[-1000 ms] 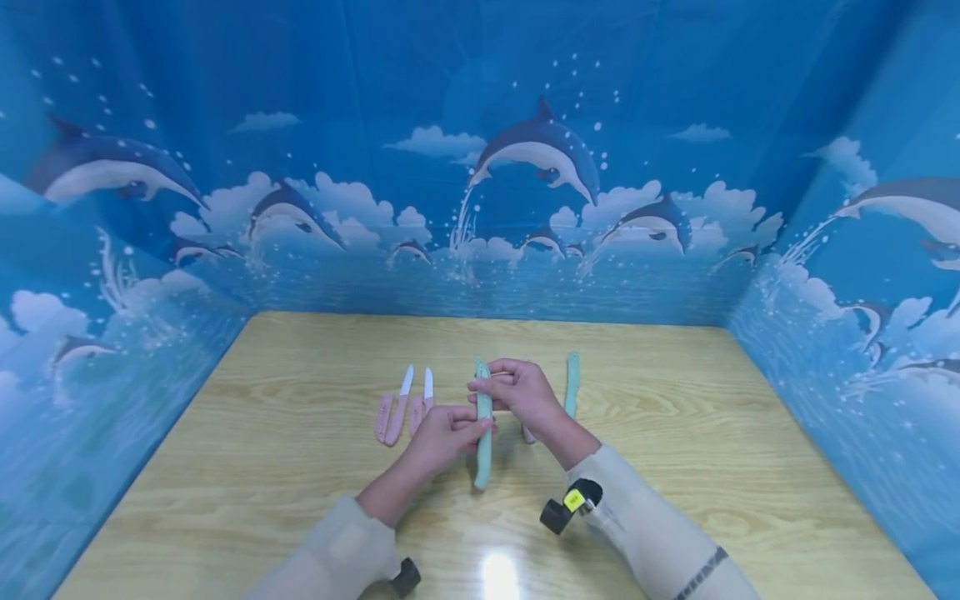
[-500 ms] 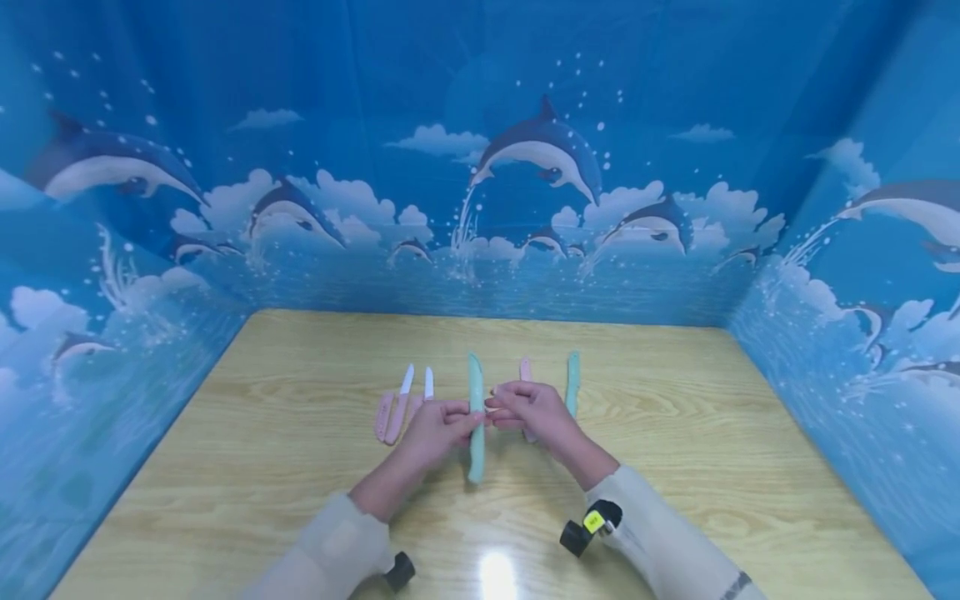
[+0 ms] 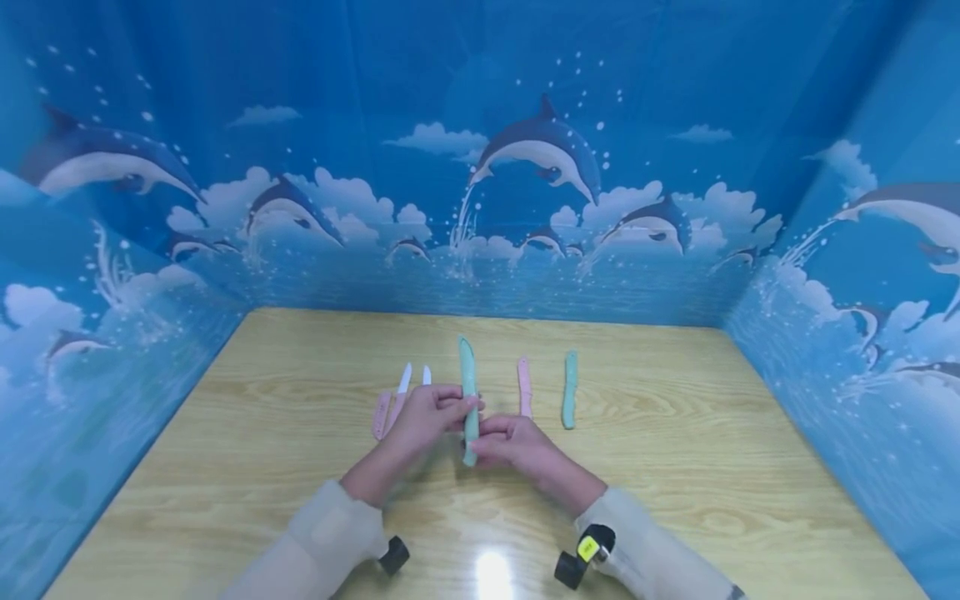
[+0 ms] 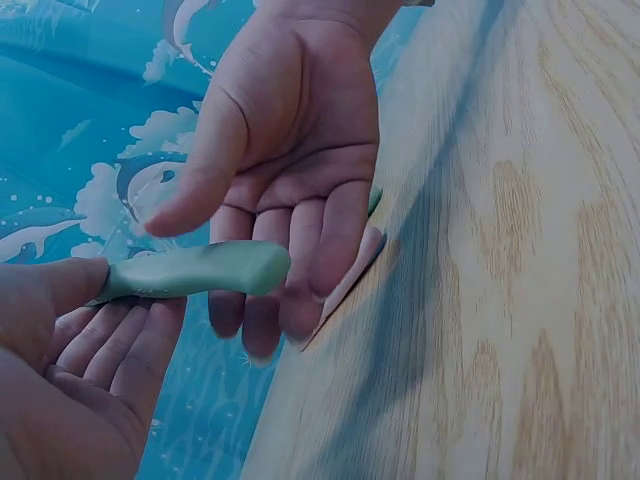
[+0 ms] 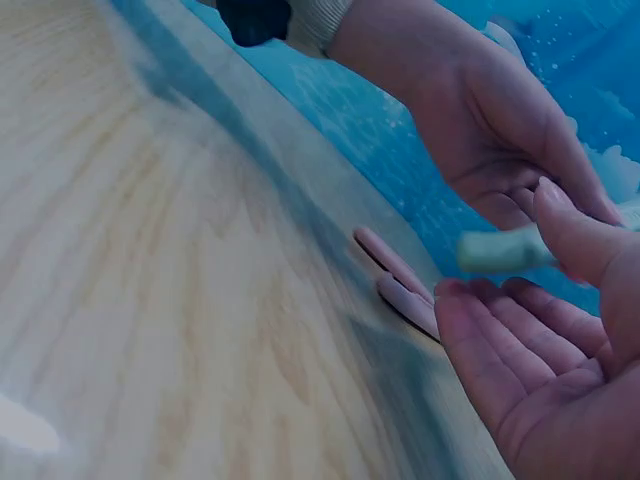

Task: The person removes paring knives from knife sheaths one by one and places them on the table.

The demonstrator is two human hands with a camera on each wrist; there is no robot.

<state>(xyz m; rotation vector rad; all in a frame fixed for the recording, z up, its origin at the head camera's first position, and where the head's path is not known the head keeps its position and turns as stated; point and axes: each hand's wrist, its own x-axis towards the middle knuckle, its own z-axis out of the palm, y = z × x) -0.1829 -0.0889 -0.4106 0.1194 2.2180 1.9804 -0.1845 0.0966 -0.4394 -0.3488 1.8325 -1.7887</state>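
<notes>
Since the earlier frames the right hand (image 3: 510, 440) has slid down from the upper part of the teal sheathed knife (image 3: 469, 398) to its lower end, and the knife has risen a little toward twelve o'clock; it now stands nearly upright above the wooden table (image 3: 675, 467), at the centre of the view; the left hand (image 3: 423, 417) pinches its middle between thumb and curled fingers, while the right hand lies open and relaxed beneath the butt, fingers straight, holding nothing, as the left wrist view shows; to work it well, I judge the left pinch should stay firm on the middle and the right should take the handle squarely before any pull; at nine o'clock lie two pink knives with white blades (image 3: 405, 390); at three o'clock a pink sheath (image 3: 524, 387), then a second teal piece (image 3: 570, 390).
</notes>
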